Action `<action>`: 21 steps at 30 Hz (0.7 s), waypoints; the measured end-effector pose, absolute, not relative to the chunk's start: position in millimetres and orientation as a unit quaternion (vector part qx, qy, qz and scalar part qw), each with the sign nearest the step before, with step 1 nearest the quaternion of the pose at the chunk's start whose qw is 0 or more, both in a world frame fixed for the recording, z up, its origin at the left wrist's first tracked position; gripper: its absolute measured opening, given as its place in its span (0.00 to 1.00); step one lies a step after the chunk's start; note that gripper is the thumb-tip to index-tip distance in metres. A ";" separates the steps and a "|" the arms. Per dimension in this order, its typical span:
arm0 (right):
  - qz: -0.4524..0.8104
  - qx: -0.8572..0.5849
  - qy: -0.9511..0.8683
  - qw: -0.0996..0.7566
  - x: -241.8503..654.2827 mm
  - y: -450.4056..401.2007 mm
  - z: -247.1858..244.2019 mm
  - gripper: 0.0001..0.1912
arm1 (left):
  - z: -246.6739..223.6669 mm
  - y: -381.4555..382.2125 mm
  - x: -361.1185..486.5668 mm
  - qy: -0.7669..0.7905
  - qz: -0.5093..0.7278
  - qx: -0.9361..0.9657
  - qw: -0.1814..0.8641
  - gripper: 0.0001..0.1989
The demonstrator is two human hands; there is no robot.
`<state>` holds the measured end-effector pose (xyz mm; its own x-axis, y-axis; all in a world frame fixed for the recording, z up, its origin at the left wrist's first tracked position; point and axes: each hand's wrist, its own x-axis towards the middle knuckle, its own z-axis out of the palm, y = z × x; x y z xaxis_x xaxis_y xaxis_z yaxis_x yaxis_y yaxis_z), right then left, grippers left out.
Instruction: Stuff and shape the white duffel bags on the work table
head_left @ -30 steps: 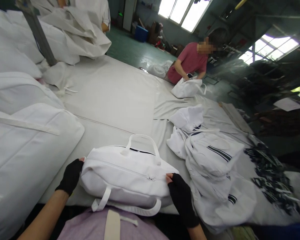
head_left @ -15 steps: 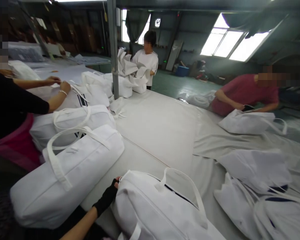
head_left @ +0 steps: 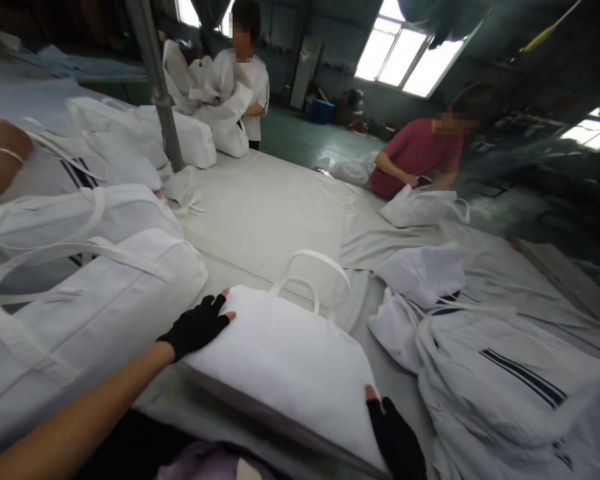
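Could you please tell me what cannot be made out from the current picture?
Inside of the bag: head view, hidden by its fabric.
Forearm of the right hand: head view, cut off by the bottom edge.
Body beyond the co-worker's hand: head view, cut off by the left edge.
Dark background at right: head view, blurred.

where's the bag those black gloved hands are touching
In the head view, the white bag is low and central, between the left hand and right hand, left of the heaped bags.
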<state>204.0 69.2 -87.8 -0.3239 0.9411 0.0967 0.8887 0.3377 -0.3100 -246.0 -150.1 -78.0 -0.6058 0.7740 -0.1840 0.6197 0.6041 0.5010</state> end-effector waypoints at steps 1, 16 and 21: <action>0.111 -0.562 -0.813 0.105 200.0 68.3 -92.9 0.31 | -75.2 -149.8 -235.6 0.865 0.176 0.433 0.182 0.31; -0.111 -0.326 -0.846 0.408 14.8 54.5 77.5 0.38 | -72.6 -189.0 -143.7 0.716 0.149 0.680 -0.049 0.32; 0.139 -0.311 -0.936 -0.091 -7.5 41.2 -71.4 0.35 | -88.0 -180.1 -149.5 0.724 0.172 0.664 -0.071 0.27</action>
